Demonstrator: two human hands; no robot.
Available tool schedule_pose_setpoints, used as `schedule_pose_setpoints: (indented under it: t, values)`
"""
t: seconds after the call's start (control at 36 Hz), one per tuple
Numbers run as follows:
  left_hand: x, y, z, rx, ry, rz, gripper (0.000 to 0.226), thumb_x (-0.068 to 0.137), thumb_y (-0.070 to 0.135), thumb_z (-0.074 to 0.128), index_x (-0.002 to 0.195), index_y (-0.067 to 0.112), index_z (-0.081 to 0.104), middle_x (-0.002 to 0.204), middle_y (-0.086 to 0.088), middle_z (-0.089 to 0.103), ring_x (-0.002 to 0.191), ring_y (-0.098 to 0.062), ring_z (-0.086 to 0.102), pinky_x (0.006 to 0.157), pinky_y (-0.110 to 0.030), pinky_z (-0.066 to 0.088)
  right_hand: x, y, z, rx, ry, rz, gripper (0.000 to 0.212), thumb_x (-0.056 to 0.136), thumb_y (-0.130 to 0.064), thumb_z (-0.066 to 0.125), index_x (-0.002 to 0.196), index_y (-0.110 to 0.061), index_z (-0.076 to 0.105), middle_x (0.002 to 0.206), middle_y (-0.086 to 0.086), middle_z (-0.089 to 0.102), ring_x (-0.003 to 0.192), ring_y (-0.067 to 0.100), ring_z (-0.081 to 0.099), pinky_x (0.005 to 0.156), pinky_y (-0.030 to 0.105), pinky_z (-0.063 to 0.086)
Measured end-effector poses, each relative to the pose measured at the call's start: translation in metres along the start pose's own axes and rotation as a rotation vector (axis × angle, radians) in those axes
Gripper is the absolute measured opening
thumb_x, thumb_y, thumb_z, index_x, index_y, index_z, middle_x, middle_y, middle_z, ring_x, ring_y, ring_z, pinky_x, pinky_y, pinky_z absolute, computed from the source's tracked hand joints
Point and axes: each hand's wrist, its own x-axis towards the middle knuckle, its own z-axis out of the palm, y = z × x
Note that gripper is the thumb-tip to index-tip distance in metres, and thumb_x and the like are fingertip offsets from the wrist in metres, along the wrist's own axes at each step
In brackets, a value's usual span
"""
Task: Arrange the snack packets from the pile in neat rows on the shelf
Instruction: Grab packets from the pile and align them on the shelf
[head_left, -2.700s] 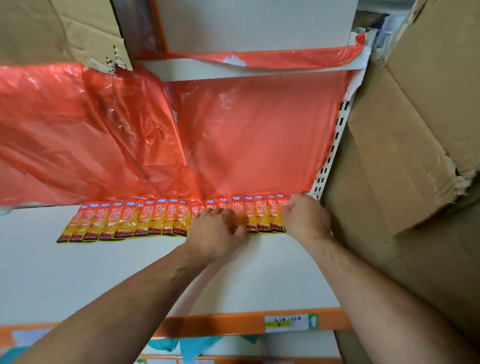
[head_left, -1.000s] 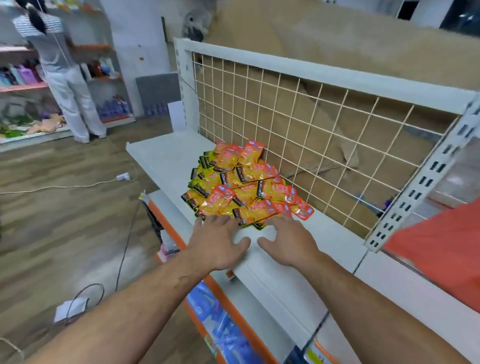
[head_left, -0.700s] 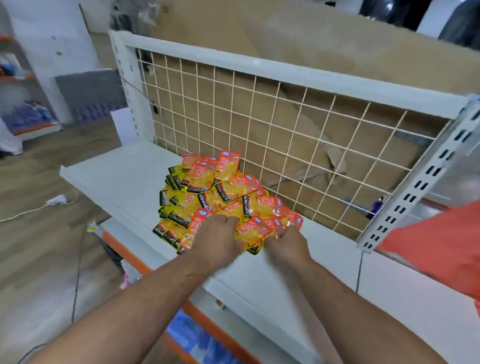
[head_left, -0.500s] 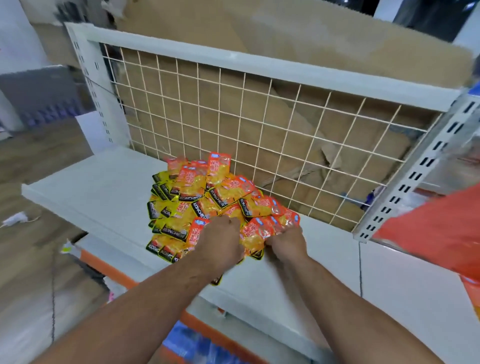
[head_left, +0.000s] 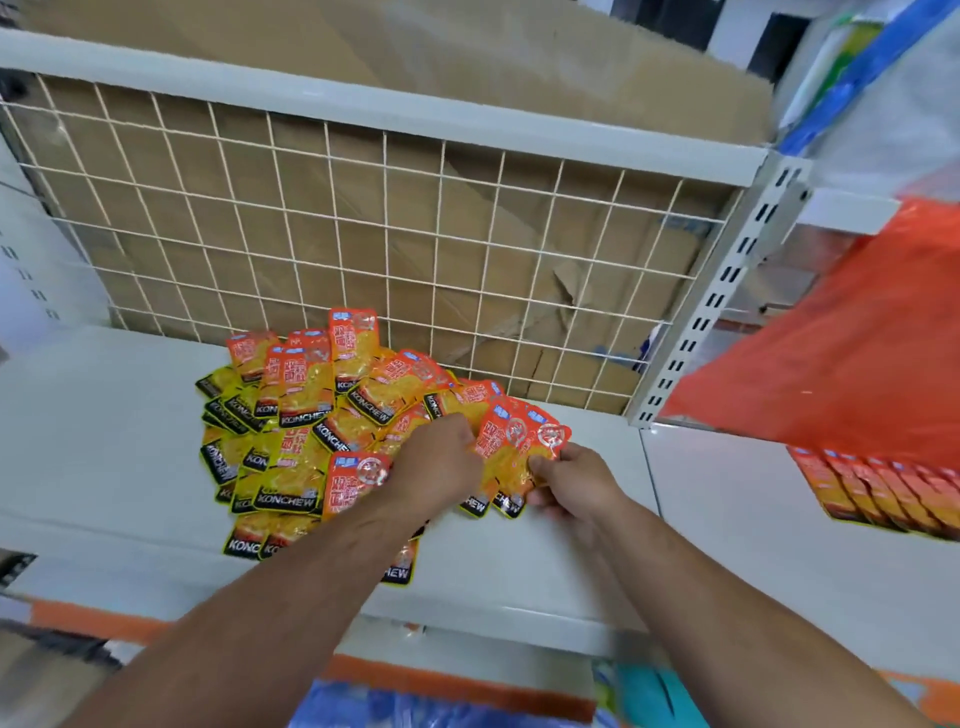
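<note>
We see a loose pile of orange-and-yellow foil snack packets on the flat white metal shelf. It is heaped against the white wire mesh back panel, packets overlapping, black "KONCHEW" bands showing on many. Two bare forearms come in from the bottom. The left hand sits at the pile's near right edge, knuckles up, fingers curled down onto the left side of a small fan of packets. The right hand pinches the right side of that same fan between thumb and fingers. We cannot tell whether the fan is lifted or resting on the shelf. One packet pokes out under the left wrist toward the shelf front. Brown corrugated cardboard stands behind the mesh. To the right, past the white slotted upright post, a crumpled orange plastic sheet hangs over a second white shelf. A neat overlapping row of the same packets lies under the sheet's lower edge. An orange strip runs along the shelf front below. Picture edges are blurred.
</note>
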Motion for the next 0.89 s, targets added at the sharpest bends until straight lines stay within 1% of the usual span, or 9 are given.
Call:
schedule_pose_setpoints:
  t: [0.11, 0.19, 0.25, 0.31, 0.42, 0.56, 0.64, 0.72, 0.89]
  values:
    - [0.002, 0.019, 0.015, -0.169, -0.038, -0.047, 0.023, 0.082, 0.013, 0.066, 0.072, 0.021, 0.048, 0.070, 0.008, 0.051, 0.069, -0.020, 0.050, 0.053, -0.025, 0.034, -0.017, 0.011, -0.031, 0.036, 0.067, 0.003, 0.008, 0.091, -0.002, 0.060, 0.092, -0.010, 0.061, 0.065, 0.012, 0.061, 0.042, 0.014, 0.054, 0.038, 0.019, 0.043]
    - [-0.002, 0.038, 0.031, -0.242, -0.075, -0.056, 0.020, 0.080, 0.007, 0.068, 0.078, 0.021, 0.054, 0.072, 0.009, 0.052, 0.071, -0.018, 0.051, 0.052, -0.023, 0.033, -0.030, 0.023, -0.059, 0.044, 0.089, 0.026, 0.014, 0.085, 0.005, 0.063, 0.089, -0.008, 0.060, 0.061, 0.011, 0.057, 0.037, 0.012, 0.050, 0.037, 0.019, 0.042]
    - [-0.007, 0.052, 0.044, -0.257, -0.094, -0.043, 0.024, 0.077, 0.005, 0.068, 0.071, 0.020, 0.051, 0.067, 0.009, 0.049, 0.070, -0.016, 0.049, 0.051, -0.023, 0.032, -0.038, 0.031, -0.080, 0.037, 0.102, 0.033, 0.014, 0.084, 0.007, 0.063, 0.083, -0.006, 0.059, 0.057, 0.011, 0.054, 0.037, 0.013, 0.047, 0.037, 0.020, 0.041]
    - [-0.013, 0.068, 0.056, -0.238, -0.105, -0.040, 0.027, 0.076, 0.007, 0.069, 0.065, 0.020, 0.048, 0.065, 0.010, 0.048, 0.069, -0.017, 0.049, 0.054, -0.025, 0.032, -0.046, 0.042, -0.102, 0.052, 0.128, 0.036, 0.013, 0.083, 0.008, 0.063, 0.080, -0.004, 0.060, 0.054, 0.011, 0.051, 0.036, 0.013, 0.044, 0.037, 0.019, 0.038]
    - [-0.025, 0.104, 0.082, -0.211, -0.141, -0.037, 0.026, 0.077, 0.010, 0.073, 0.067, 0.019, 0.050, 0.073, 0.006, 0.054, 0.077, -0.019, 0.055, 0.064, -0.025, 0.037, -0.059, 0.067, -0.147, 0.072, 0.184, 0.014, 0.018, 0.084, 0.001, 0.069, 0.073, -0.007, 0.058, 0.054, 0.011, 0.052, 0.034, 0.012, 0.044, 0.036, 0.018, 0.036]
    - [-0.047, 0.156, 0.121, -0.218, -0.159, -0.024, 0.027, 0.076, 0.005, 0.073, 0.067, 0.018, 0.051, 0.074, 0.005, 0.055, 0.074, -0.016, 0.053, 0.055, -0.021, 0.036, -0.071, 0.106, -0.209, 0.140, 0.205, 0.004, 0.014, 0.086, -0.009, 0.073, 0.078, -0.010, 0.061, 0.065, 0.014, 0.061, 0.045, 0.017, 0.048, 0.044, 0.023, 0.036]
    - [-0.062, 0.186, 0.152, -0.286, -0.164, -0.058, 0.027, 0.074, 0.003, 0.075, 0.066, 0.017, 0.053, 0.073, 0.000, 0.057, 0.067, -0.016, 0.053, 0.058, -0.022, 0.039, -0.081, 0.127, -0.249, 0.159, 0.222, -0.001, 0.015, 0.088, -0.009, 0.071, 0.078, -0.010, 0.059, 0.059, 0.010, 0.058, 0.041, 0.015, 0.045, 0.041, 0.019, 0.033]
    - [-0.078, 0.215, 0.184, -0.328, -0.181, -0.113, 0.029, 0.074, 0.003, 0.076, 0.061, 0.016, 0.053, 0.064, -0.004, 0.059, 0.063, -0.021, 0.055, 0.064, -0.029, 0.045, -0.092, 0.147, -0.289, 0.248, 0.215, 0.009, 0.020, 0.088, -0.007, 0.069, 0.075, -0.012, 0.055, 0.051, 0.005, 0.053, 0.038, 0.013, 0.039, 0.042, 0.020, 0.031]
    - [-0.095, 0.267, 0.236, -0.391, -0.153, -0.164, 0.033, 0.077, -0.003, 0.071, 0.056, 0.016, 0.054, 0.056, 0.000, 0.059, 0.061, -0.021, 0.059, 0.061, -0.031, 0.047, -0.106, 0.182, -0.364, 0.258, 0.242, 0.051, 0.014, 0.089, -0.003, 0.066, 0.079, -0.010, 0.061, 0.050, 0.005, 0.052, 0.038, 0.014, 0.038, 0.042, 0.021, 0.033]
